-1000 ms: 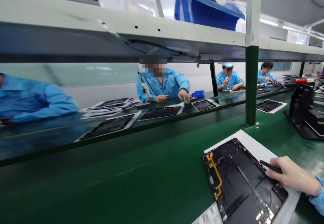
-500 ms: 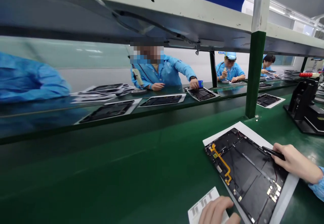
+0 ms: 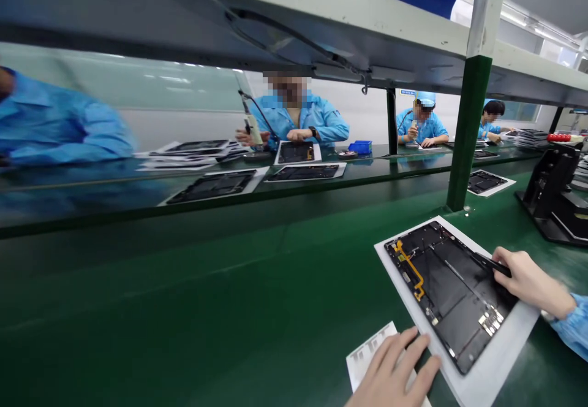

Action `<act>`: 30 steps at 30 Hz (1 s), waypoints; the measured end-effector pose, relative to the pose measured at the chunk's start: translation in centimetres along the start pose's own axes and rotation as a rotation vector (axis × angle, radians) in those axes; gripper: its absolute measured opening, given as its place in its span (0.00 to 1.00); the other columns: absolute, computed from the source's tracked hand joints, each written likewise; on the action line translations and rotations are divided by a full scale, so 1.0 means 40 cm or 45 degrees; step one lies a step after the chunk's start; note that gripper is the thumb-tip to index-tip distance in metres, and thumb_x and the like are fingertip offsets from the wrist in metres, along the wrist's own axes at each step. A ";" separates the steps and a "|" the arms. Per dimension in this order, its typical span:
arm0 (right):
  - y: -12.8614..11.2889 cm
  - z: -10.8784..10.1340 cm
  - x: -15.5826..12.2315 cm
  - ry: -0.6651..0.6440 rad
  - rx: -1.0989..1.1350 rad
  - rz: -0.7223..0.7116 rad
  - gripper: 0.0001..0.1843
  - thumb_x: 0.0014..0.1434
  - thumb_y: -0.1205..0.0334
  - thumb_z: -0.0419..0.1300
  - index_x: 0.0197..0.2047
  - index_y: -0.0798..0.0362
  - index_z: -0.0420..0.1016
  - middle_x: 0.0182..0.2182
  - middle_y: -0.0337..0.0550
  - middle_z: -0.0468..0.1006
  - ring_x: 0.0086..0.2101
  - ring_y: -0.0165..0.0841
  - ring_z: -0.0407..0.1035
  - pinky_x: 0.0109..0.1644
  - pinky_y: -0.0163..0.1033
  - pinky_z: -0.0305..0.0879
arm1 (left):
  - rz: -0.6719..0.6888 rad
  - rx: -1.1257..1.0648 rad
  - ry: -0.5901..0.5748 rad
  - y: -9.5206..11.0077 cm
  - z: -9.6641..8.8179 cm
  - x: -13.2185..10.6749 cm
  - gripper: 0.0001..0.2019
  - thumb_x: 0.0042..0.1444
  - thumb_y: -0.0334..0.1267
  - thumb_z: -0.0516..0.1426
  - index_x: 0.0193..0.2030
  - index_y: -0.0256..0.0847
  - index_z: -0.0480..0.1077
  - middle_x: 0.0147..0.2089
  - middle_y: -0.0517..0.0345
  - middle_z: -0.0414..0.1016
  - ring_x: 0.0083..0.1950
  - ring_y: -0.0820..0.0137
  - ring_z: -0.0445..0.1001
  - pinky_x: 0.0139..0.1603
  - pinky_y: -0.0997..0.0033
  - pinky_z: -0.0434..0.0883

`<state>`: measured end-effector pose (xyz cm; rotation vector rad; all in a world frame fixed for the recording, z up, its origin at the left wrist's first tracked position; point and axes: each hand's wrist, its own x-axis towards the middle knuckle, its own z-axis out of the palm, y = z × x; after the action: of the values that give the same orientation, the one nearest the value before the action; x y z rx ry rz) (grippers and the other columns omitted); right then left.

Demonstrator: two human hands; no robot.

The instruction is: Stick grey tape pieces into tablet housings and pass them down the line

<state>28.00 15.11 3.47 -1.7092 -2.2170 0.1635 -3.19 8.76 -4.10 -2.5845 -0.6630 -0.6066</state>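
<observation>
An opened tablet [image 3: 452,284], its black inside, orange flex cable and small circuit board showing, lies on a white sheet [image 3: 500,358] on the green bench. My right hand [image 3: 526,281] grips black tweezers [image 3: 491,264] over the tablet's right edge; whether the tips touch it I cannot tell. My left hand [image 3: 397,367] lies with its fingers spread over a white card [image 3: 356,361] printed with grey T-like shapes. Its fingertips reach the near left border of the white sheet.
A green post [image 3: 468,131] rises behind the tablet, under a low overhead shelf [image 3: 340,21]. A black fixture [image 3: 549,180] stands at the right. Across the bench, people in blue work beside more opened tablets [image 3: 305,172] and a blue box [image 3: 361,147].
My left hand has moved up over the card and its fingers have spread. The tablet now sits further in on its sheet. The co-worker opposite has drawn one tablet closer.
</observation>
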 end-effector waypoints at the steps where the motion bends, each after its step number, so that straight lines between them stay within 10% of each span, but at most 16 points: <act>1: -0.008 -0.009 -0.001 0.003 0.000 -0.021 0.05 0.56 0.69 0.50 0.33 0.52 0.65 0.25 0.43 0.74 0.29 0.39 0.70 0.34 0.41 0.64 | -0.005 -0.023 0.006 0.003 -0.004 0.002 0.25 0.60 0.57 0.52 0.55 0.40 0.67 0.52 0.47 0.75 0.51 0.56 0.73 0.47 0.59 0.75; 9: -0.142 -0.090 -0.188 -0.317 0.046 -0.583 0.12 0.60 0.72 0.53 0.45 0.54 0.73 0.40 0.47 0.76 0.35 0.36 0.75 0.37 0.38 0.70 | -0.273 -0.324 0.088 0.004 -0.160 0.026 0.16 0.63 0.32 0.47 0.57 0.40 0.63 0.58 0.50 0.70 0.63 0.65 0.64 0.64 0.61 0.64; 16: -0.175 -0.017 -0.207 -0.114 -0.286 -0.798 0.18 0.52 0.79 0.52 0.42 0.54 0.73 0.37 0.44 0.79 0.26 0.35 0.76 0.24 0.39 0.65 | -0.524 -0.217 0.066 0.019 -0.189 -0.026 0.19 0.64 0.48 0.51 0.57 0.44 0.68 0.57 0.51 0.72 0.63 0.58 0.65 0.62 0.58 0.66; 25: -0.122 -0.077 -0.314 -0.339 0.227 -0.694 0.12 0.70 0.64 0.48 0.45 0.51 0.73 0.35 0.47 0.78 0.30 0.34 0.76 0.30 0.35 0.69 | -0.687 -0.320 -0.104 0.091 -0.189 -0.021 0.28 0.62 0.53 0.52 0.66 0.45 0.60 0.63 0.51 0.66 0.66 0.56 0.62 0.65 0.52 0.61; 30: -0.185 -0.109 -0.226 -0.214 0.867 -0.491 0.23 0.70 0.46 0.47 0.42 0.49 0.79 0.33 0.44 0.77 0.26 0.30 0.72 0.28 0.31 0.69 | -0.453 -0.097 -0.238 0.052 -0.216 -0.011 0.33 0.63 0.52 0.50 0.69 0.32 0.52 0.68 0.44 0.57 0.67 0.52 0.60 0.60 0.45 0.66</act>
<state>24.66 3.97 7.99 -0.9199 -2.1894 0.8729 -5.09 2.82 2.26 -2.6331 -1.2003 -0.5060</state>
